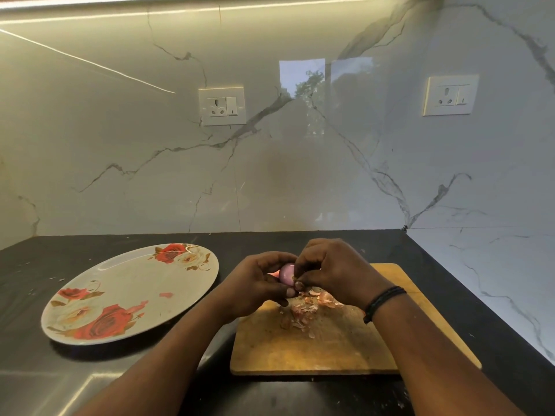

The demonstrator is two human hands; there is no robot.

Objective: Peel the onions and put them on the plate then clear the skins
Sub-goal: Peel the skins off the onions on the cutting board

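- The onion (286,274), small and pale purple, is held in the air just above the far edge of the board (330,346), between both hands.
- The left hand (255,283) cups the onion from the left, its fingers curled round it; the thumb lies under the onion's near side.
- The right hand (333,271) sits just right of the onion, its fingertips bunched and pinching at the onion's right side, where a scrap of brown skin shows.
- Whether that scrap is loose or attached cannot be told.
- The right wrist wears a dark band (383,301).
- The skins (303,310), a loose heap of brown and pinkish flakes, lie on the far half of the board, right below the hands.
- The board is a worn wooden one, lying flat on the black tabletop (90,373), its near edge toward the person.
- The plate (120,298), oval, pale, printed with red and cream roses, lies on the tabletop to the left of the board, close to it but apart.
- A small pinkish fleck (166,294) lies on the plate's right half; no onion lies on it.
- Behind the board a marble wall (300,175) rises from the tabletop's back edge.
- On that wall one socket (222,106) sits above the plate side of the board, another socket (450,95) far to the board's right.
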